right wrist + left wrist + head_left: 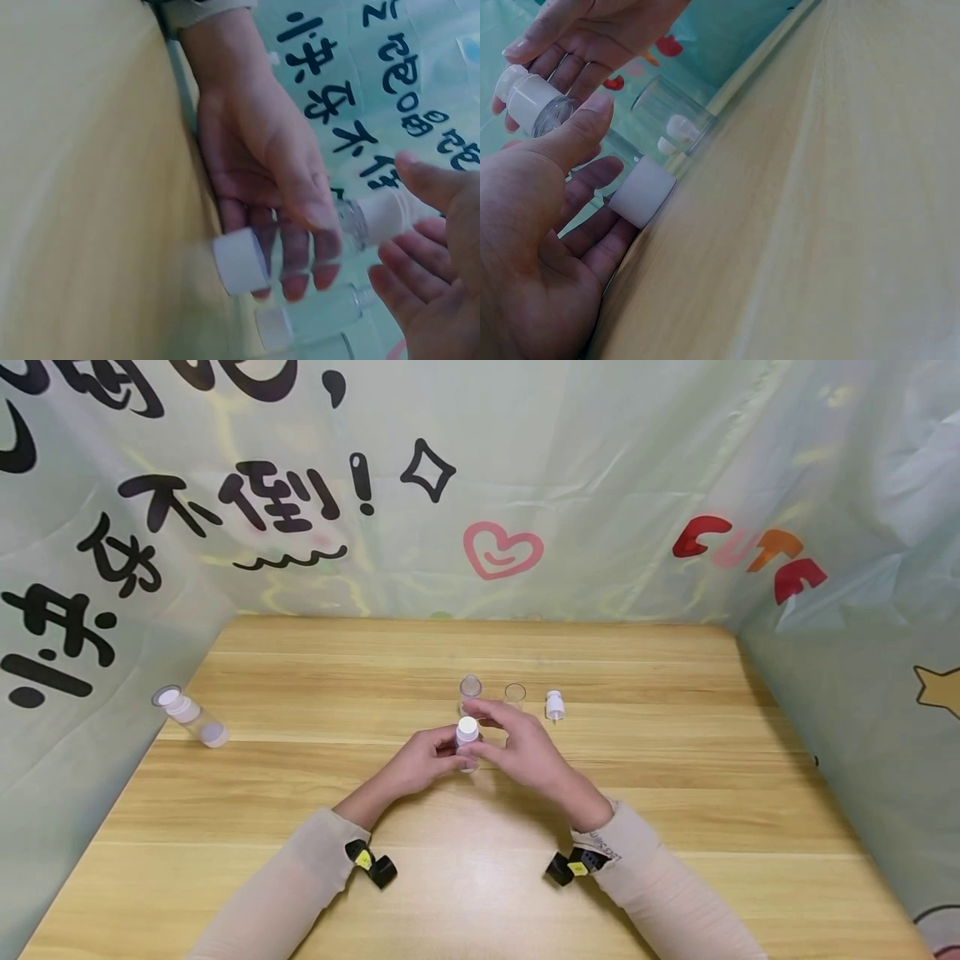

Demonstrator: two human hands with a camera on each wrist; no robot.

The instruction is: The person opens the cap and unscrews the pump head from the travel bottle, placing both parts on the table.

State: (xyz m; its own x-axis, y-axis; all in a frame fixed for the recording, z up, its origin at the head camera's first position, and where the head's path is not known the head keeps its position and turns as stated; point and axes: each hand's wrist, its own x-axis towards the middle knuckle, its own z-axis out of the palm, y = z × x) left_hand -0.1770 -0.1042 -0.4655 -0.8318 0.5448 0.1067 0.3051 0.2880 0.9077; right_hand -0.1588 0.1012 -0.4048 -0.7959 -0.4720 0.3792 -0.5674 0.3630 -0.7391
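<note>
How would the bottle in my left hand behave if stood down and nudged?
The bottle might tip, being tall and narrow. It looks smooth, so perhaps slippery, but probably stiff, showing no dent where the left hand grips it. Being round, it would likely roll once toppled.

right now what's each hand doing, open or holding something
Left hand: closed around the bottle, holding it.
Right hand: open beside the bottle's white top; whether it touches cannot be told.

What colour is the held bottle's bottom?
White; the bottom shows best in the right wrist view.
</note>
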